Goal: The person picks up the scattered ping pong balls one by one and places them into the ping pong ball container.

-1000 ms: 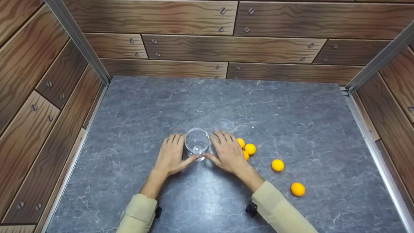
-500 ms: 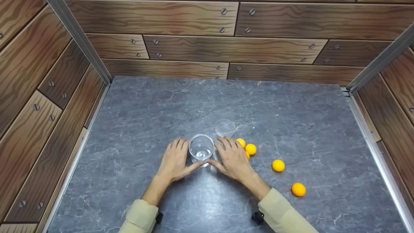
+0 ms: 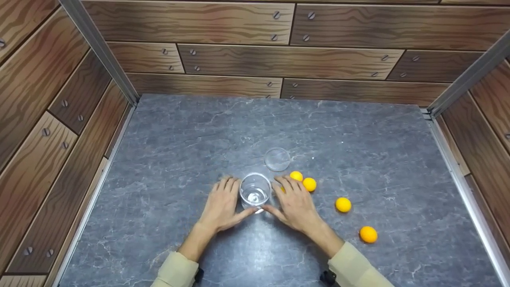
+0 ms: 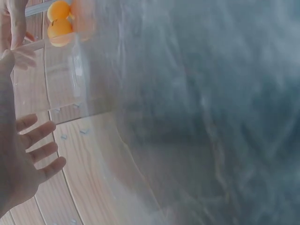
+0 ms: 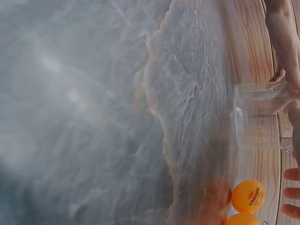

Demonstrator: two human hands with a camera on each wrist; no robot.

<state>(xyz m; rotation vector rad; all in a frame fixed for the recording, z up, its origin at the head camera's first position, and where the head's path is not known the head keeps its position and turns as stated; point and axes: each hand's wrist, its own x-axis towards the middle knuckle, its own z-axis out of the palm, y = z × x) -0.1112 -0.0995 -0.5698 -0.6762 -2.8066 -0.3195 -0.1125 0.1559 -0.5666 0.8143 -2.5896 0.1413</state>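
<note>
While upright between left hand (image 3: 221,205) and right hand (image 3: 297,205), 1 clear cup (image 3: 255,189), fingers (image 4: 40,134) apart, balls (image 3: 309,184) outside.

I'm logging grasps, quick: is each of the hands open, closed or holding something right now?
Left hand: open, beside the clear container, fingers not curled around it.
Right hand: open, on the other side.

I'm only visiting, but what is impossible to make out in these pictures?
Head view: most of one orange ball, hidden by the right hand.
Head view: the rest of both sleeves, cut off by the bottom edge.
Left wrist view: part of the left hand, cut off by the left edge.
Right wrist view: part of the lower ball, cut off by the bottom edge; small print beside "EDDISON" on the upper ball, too tiny to read.
</note>
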